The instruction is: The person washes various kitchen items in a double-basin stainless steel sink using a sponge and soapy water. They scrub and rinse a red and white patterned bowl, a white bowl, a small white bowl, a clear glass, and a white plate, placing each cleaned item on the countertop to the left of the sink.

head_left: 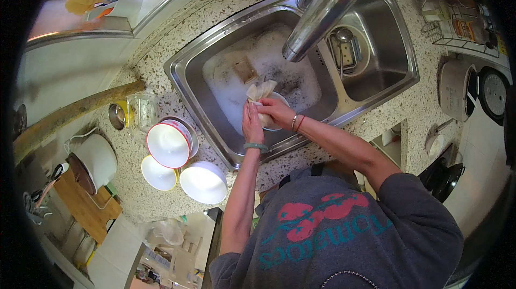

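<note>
Over the soapy left basin of the steel sink point(183, 69), both of my hands are together at a pale, wet-looking cloth point(262, 89). My left hand point(251, 123), its wrist in a green bangle, is closed against the cloth's left side with fingers long and pressed together. From the right, my right hand point(278, 112) grips the cloth, its fingers meeting the left hand. Below and partly behind the hands shows a white bowl point(270, 126), mostly hidden. A tan rectangular block or sponge point(245, 70) lies in the suds just beyond the cloth.
Left of the sink stand a red-rimmed bowl point(169, 144), a yellow-rimmed bowl point(159, 173) and a white bowl point(203, 182). The faucet point(322, 15) overhangs the basin. A strainer point(343, 35) sits in the smaller basin. Far right is a rice cooker point(457, 89).
</note>
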The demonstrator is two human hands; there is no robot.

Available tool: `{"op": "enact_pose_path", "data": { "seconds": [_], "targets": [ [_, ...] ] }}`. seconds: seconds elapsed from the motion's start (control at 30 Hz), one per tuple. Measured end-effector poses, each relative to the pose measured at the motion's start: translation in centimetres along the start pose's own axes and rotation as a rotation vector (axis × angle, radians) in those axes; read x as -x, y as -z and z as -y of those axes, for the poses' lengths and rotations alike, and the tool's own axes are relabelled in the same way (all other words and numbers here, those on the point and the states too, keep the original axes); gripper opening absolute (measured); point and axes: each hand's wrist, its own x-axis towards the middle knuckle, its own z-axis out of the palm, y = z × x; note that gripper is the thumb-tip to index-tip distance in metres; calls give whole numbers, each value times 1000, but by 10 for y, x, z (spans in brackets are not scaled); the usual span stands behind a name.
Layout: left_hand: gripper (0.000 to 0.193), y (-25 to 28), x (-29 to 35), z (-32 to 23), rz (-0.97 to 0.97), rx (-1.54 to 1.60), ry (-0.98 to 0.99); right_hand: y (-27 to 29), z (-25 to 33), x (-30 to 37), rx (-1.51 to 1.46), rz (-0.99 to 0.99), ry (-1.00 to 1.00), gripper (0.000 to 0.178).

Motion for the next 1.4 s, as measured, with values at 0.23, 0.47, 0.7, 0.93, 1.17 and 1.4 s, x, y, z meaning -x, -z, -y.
{"op": "enact_pose_path", "data": {
  "seconds": [0.23, 0.47, 0.7, 0.93, 1.17, 1.4],
  "targets": [
    [46, 12, 10, -25, 46, -378, -297, -9, 37, 45, 1545, 216, 75, 24],
    [50, -3, 11, -3, -12, -105, 45, 2, 25, 10, 1415, -297, 271, 21],
    [49, 12, -7, 6, 4, -115, -77, -17, 12, 11, 600, -13, 178, 26],
    [45, 15, -6, -3, 6, -425, -115, 26, 20, 27, 1627, 226, 400, 18],
    [56, 22, -20, 44, -50, 215, 299, 96, 27, -30, 1972, -519, 746, 17],
    [56, 10, -22, 29, -63, -136, 116, 80, 37, -36, 1385, -161, 297, 18]
  ]
}}
